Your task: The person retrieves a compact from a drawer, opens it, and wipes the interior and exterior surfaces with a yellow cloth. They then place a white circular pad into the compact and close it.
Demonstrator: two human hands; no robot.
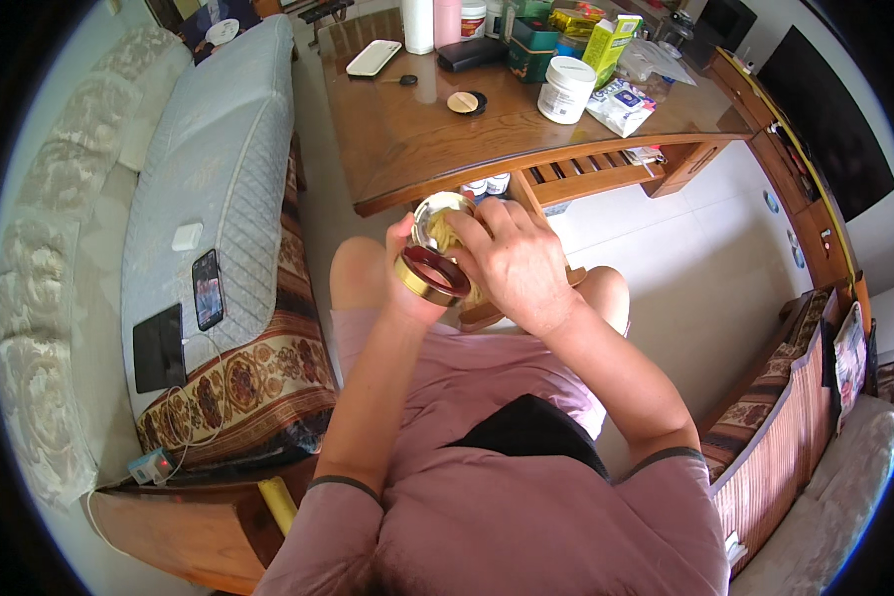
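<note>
My left hand holds a round container with a shiny rim and pale yellow, strand-like contents. A gold ring-shaped lid or collar with a dark red inside is held in the same hand, just below the container's mouth. Over the opening is my right hand, its fingers bent and its fingertips at the contents; whether they pinch anything is hidden. Both hands are above my lap, in front of the wooden table's edge.
The wooden table ahead bears a white jar, an open compact, a phone and several packages. Its drawer stands open before my hands. A bed-like sofa with a phone and a tablet is at left.
</note>
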